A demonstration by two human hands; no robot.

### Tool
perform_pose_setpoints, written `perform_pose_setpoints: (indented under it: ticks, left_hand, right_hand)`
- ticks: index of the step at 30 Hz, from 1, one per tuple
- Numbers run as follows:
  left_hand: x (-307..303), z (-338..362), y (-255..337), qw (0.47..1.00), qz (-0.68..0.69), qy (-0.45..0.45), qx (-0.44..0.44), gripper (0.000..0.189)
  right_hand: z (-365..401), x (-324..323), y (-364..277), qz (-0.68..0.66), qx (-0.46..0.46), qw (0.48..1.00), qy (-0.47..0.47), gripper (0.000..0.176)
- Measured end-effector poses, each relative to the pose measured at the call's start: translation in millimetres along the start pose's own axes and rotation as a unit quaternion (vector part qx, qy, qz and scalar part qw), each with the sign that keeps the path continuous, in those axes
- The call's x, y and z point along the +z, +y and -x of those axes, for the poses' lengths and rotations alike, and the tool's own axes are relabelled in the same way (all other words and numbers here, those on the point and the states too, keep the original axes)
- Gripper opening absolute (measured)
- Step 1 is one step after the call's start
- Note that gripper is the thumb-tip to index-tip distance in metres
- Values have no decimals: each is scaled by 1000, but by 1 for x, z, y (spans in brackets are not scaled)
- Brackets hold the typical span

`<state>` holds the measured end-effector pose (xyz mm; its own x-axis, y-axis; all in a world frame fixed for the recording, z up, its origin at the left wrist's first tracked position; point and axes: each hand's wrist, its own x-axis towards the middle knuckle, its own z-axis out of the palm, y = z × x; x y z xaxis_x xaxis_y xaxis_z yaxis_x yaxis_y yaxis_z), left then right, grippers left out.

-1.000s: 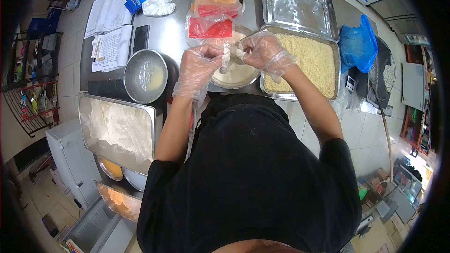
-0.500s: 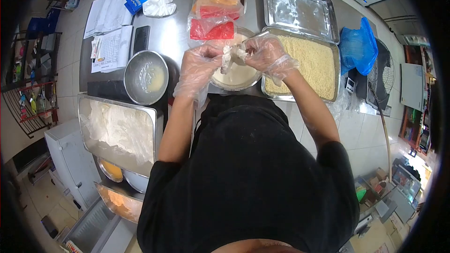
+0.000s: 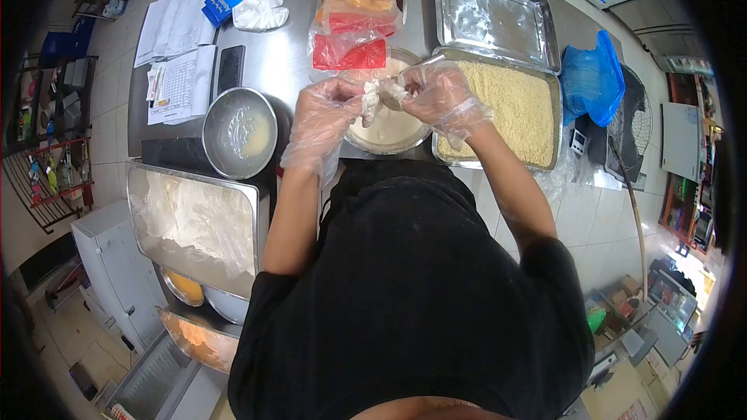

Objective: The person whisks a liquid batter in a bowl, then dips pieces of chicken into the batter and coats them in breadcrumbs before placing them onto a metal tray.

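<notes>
Both hands wear clear plastic gloves and are raised over a metal bowl of pale batter (image 3: pixel 385 134). My left hand (image 3: pixel 327 113) pinches a whitish, batter-coated piece (image 3: pixel 370 101) between thumb and fingers. Close beside it, my right hand (image 3: pixel 445 97) has its fingers closed on whitish, wet-looking material, too small to make out. A tray of pale yellow crumbs (image 3: pixel 510 109) lies under and to the right of my right wrist. Just beyond my fingers, a clear bag with a red panel (image 3: pixel 350 54) overlaps the bowl's far side.
At the left are a metal bowl with pale residue (image 3: pixel 240 134) and a tray of white flour (image 3: pixel 198 214). An empty metal tray (image 3: pixel 494 19) stands at the back right, near a blue bag (image 3: pixel 591 82). Papers (image 3: pixel 180 85) and a dark phone (image 3: pixel 231 68) lie at the back left.
The whole view has shifted slightly. Both hands stay over the batter bowl, with the whitish pieces in the fingers a little farther apart.
</notes>
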<state>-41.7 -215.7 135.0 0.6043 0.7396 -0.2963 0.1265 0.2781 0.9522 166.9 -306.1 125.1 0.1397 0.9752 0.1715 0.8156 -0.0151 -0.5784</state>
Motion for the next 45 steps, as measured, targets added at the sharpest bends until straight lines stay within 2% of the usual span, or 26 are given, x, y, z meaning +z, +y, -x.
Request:
perform_pose_setpoints:
  ticks: [1,3,6,11,12,14,15,17,19,21,25,27,29,30,31,32,35,39,40,42,43,45]
  left_hand:
    - [1,4,6,1000,11,21,15,11]
    - [0,19,32,999,21,23,26,10]
    - [-3,21,47,999,28,14,40,10]
    - [-2,3,7,999,38,1,9,10]
    - [-1,1,3,1000,20,9,6,10]
    - [-3,1,-1,999,-9,38,-3,10]
    - [-2,4,6,999,-9,38,-3,10]
    - [0,19,30,995,69,41,56,10]
    - [-1,22,41,995,72,42,50,10]
    - [-2,19,40,998,36,32,37,10]
    - [-8,1,1,1000,-2,10,12,9]
    - [-5,-2,-10,999,-14,32,-16,9]
    - [-10,-4,-21,1000,-8,15,-9,9]
    - [-14,-4,-29,1000,2,21,3,9]
    - [-7,0,-19,999,10,28,14,9]
    - [-1,15,-7,998,-17,58,-29,5]
    - [-3,19,-16,998,15,60,-20,4]
    - [-2,26,-17,997,37,69,-6,6]
    - [-4,27,-18,997,12,74,-9,6]
    - [-1,20,-20,996,17,87,0,7]
    - [1,19,-21,995,19,99,-1,7]
    - [2,14,-25,995,27,96,7,9]
  right_hand:
    - [-2,-7,-4,-1,1,1000,0,24]
    - [0,-25,-16,-83,-31,995,35,26]
    - [3,-33,-24,-122,-21,991,56,27]
    - [4,-1,-4,-54,12,998,32,25]
    - [3,-1,-4,-46,34,998,28,25]
    - [7,-11,-7,-47,21,998,39,24]
    - [7,-19,-11,-47,3,998,49,23]
    - [7,-31,-19,-76,12,995,61,22]
    - [7,-33,-19,-103,18,992,74,21]
    - [9,-26,-12,-78,28,995,48,20]
    - [16,-3,3,-92,21,993,74,22]
    - [19,4,4,-35,49,998,20,24]
    - [24,6,9,-71,67,995,34,26]
    - [26,5,10,-105,88,990,31,20]
    - [30,2,11,-141,109,984,28,17]
    - [40,-1,9,-171,132,976,30,14]
    - [51,-31,9,-170,120,977,53,17]
    - [74,-76,19,-55,156,985,43,20]
    - [80,-86,34,-52,156,985,45,20]
    - [89,-99,83,-62,333,941,5,23]
    - [99,-99,115,-61,336,940,7,23]
    - [116,-93,179,103,316,943,-13,30]
